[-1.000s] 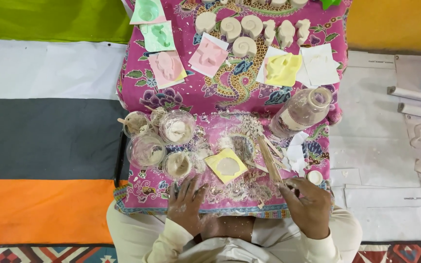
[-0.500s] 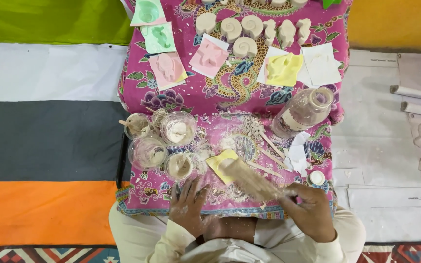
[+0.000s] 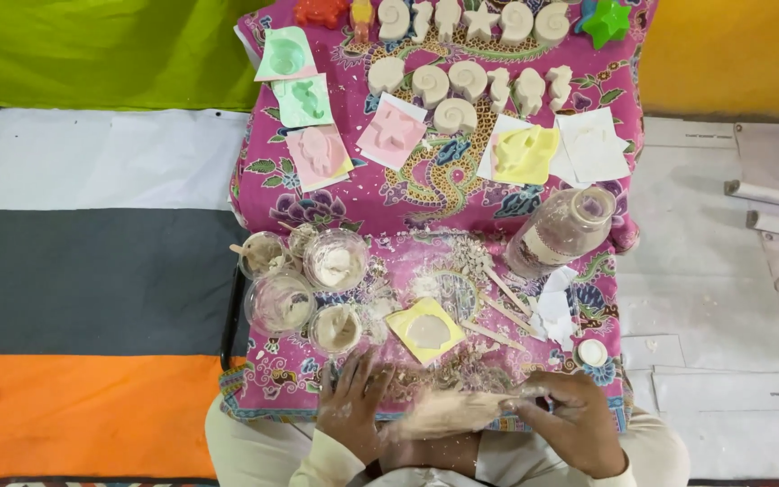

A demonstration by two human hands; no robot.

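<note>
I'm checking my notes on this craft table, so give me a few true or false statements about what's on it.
1. A yellow square mould lies in front of the hands. True.
2. The clear plastic jar stands upright. False: it lies tilted on the pink patterned cloth.
3. The right hand holds a blurred pale piece. True.
4. The left hand grips a clear cup. False: it rests on the cloth, below the clear plastic cups.

My pink patterned cloth (image 3: 389, 203) carries plaster shell casts (image 3: 466, 81), coloured moulds (image 3: 317, 153), powder cups (image 3: 335, 261) and a jar (image 3: 562, 230).
</note>
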